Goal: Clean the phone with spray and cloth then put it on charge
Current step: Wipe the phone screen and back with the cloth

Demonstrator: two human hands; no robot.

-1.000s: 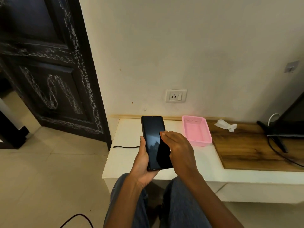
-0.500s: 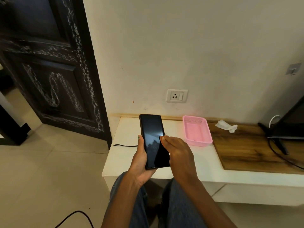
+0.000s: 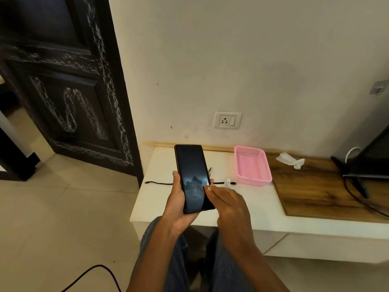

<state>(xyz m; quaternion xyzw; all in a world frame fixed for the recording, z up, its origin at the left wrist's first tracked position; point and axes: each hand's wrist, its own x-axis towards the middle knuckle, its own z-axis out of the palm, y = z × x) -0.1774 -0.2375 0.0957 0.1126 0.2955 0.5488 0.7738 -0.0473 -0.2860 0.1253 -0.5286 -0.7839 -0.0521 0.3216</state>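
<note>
Phone [image 3: 192, 179] is held upright above the white shelf [image 3: 156, 199], gripped by the left hand [image 3: 179, 204], whose fingers are curled round its edges. At its lit screen the right hand [image 3: 226, 202] is held with fingers straight and pressed together. Cleaning seems not yet begun: the small spray bottle [image 3: 228, 182] and the cloth [image 3: 290, 160] must next be fetched, then the black cable [image 3: 160, 183].

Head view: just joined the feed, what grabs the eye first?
A black slab phone with a dim screen, held upright in the left hand above the white table's front edge. The right hand is by its right edge. Behind sits a pink plastic basket.
</note>
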